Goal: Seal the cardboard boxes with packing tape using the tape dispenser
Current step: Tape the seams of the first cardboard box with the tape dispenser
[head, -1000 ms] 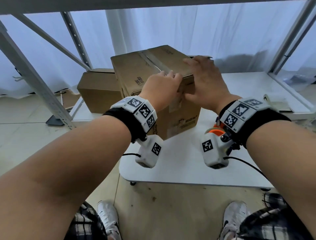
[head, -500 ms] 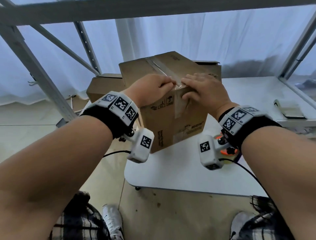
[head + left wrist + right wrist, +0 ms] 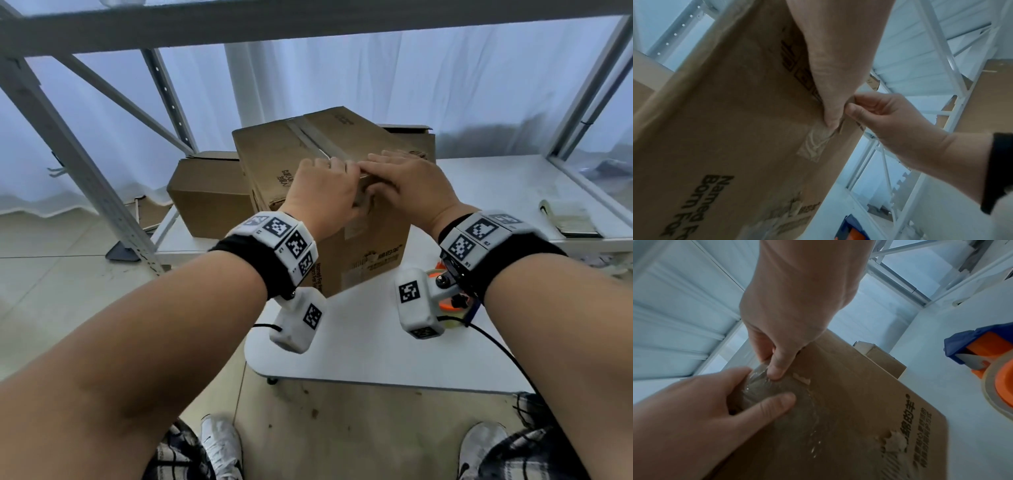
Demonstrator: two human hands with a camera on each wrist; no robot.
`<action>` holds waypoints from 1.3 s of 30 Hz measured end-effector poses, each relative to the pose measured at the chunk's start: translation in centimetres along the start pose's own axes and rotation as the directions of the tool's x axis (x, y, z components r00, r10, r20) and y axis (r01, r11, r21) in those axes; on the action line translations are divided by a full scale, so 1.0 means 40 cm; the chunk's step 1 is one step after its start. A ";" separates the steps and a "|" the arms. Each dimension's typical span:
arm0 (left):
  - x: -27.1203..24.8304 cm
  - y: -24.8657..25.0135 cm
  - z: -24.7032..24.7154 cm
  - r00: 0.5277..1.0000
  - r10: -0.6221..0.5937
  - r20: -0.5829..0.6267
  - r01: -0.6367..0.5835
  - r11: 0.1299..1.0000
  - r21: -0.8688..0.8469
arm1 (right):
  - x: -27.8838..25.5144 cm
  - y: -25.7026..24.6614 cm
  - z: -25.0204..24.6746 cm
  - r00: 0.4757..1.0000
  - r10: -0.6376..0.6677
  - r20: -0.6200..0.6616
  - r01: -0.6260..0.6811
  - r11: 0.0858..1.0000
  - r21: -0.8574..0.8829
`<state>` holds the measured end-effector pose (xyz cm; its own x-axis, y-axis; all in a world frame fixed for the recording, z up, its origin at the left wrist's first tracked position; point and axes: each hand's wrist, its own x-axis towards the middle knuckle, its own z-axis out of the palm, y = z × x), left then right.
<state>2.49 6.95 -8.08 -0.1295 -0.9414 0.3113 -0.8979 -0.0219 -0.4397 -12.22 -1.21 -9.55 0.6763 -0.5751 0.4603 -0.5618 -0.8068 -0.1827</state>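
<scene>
- Your right wrist camera hides most of the tape dispenser (image 3: 448, 301), near right on the table (image 3: 359, 363).
- Both fingers are partly hidden; left hand (image 3: 322, 195) and right hand (image 3: 411, 186) press thumbs on clear tape (image 3: 781, 395) at the brown cardboard box (image 3: 373, 253) top near edge, centre table.

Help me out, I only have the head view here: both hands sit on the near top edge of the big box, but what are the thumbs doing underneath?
Observer: The right wrist view shows the left thumb and right thumb both pressing a clear tape end against the side of the box, just below that edge.
Operator: Is the dispenser in either hand?
Observer: No. The tape dispenser, blue and orange, lies on the white table beside the box, with neither hand on it.
Operator: Does the tape lie smooth?
Observer: Not fully. The left wrist view shows it wrinkled just below the left thumb.
</scene>
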 end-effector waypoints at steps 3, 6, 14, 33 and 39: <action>0.015 -0.013 -0.004 0.998 0.067 -0.019 -0.065 0.996 0.064 | -0.002 0.009 0.009 0.999 -0.010 -0.031 0.012 0.998 0.058; 0.032 -0.044 -0.019 0.990 0.143 0.004 -0.144 0.990 0.016 | -0.012 -0.001 0.027 0.999 0.032 -0.023 -0.034 0.997 -0.063; -0.019 -0.126 -0.032 1.000 0.011 0.021 0.002 0.846 -0.533 | -0.034 -0.023 0.095 0.995 0.073 -0.071 -0.090 0.955 -0.283; -0.073 -0.084 -0.058 0.977 -0.095 0.192 0.210 0.596 -0.775 | -0.022 0.011 -0.052 0.976 0.215 -0.020 -0.216 0.970 -0.113; -0.053 -0.032 -0.111 0.991 0.067 0.118 0.017 0.800 -0.600 | -0.026 0.000 -0.076 0.870 0.452 0.199 -0.487 0.717 0.498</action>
<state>2.06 10.46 -4.44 -0.1393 -0.9738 0.1799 -0.9729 0.1684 0.1585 -14.36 -0.22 -7.38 0.4287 -0.8917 0.1449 -0.4950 -0.3660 -0.7881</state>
